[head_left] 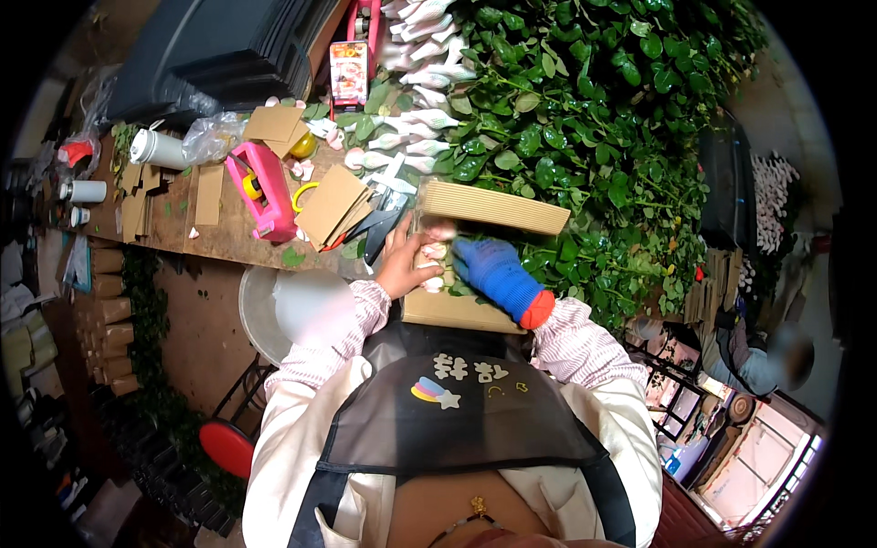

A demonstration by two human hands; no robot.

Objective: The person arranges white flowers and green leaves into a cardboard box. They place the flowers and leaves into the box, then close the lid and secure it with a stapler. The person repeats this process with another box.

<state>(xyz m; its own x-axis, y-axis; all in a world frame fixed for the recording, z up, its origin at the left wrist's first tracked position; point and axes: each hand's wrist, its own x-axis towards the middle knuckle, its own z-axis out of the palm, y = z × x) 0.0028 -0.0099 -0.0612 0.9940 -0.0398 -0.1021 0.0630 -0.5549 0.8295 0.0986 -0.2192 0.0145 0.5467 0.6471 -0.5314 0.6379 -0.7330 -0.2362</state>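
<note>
Pale pink rose heads [433, 265] lie between two upright sides of corrugated brown cardboard: a far flap [493, 208] and a near one [461, 312]. My bare left hand [400, 263] is at the left end of the cardboard, fingers and thumb spread against the rose heads. In a blue glove with a red cuff, my right hand [498, 274] reaches between the flaps from the right, over green leaves and stems. Its fingertips point toward the flowers; what they touch is partly hidden.
Leafy rose stems [585, 119] cover the bench's right side, with wrapped white-pink heads [429, 82] along their left edge. Cardboard pieces [336, 208], a pink tape dispenser [265, 194] and a white cup [157, 148] lie left. Below stands a pale bucket [265, 315] and a red stool [226, 447].
</note>
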